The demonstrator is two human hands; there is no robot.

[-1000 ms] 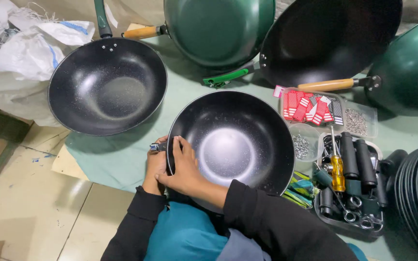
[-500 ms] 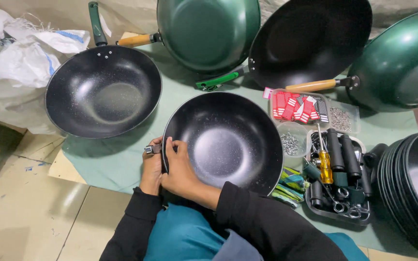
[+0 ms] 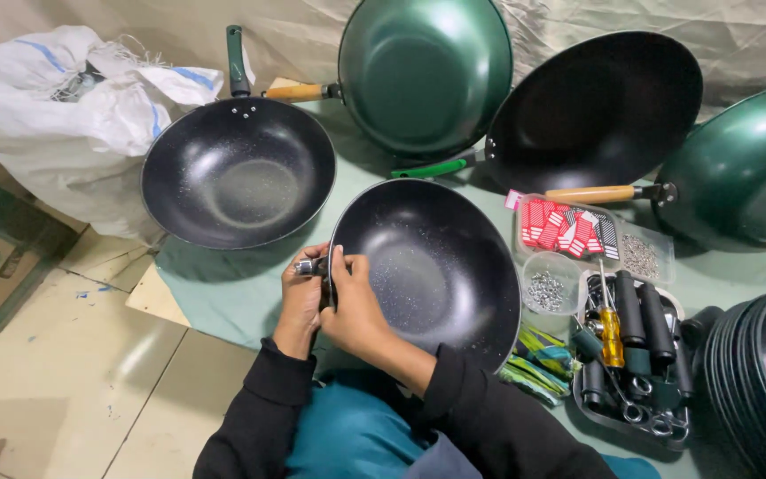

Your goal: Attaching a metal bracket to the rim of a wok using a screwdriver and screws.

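A small metal fitting [image 3: 309,265] is being pinched by the left hand [image 3: 299,297] against the black wok's [image 3: 427,266] rim, which is being gripped by the right hand [image 3: 354,306], fingers curled.

Beige tiled floor [image 3: 55,372] at 8 o'clock, a bit scuffed. Crinkly tan sheet [image 3: 631,22] hangs along 12 o'clock, maybe covering a wall. Pale green cloth [image 3: 223,293] spread in the middle, light's soft and even.
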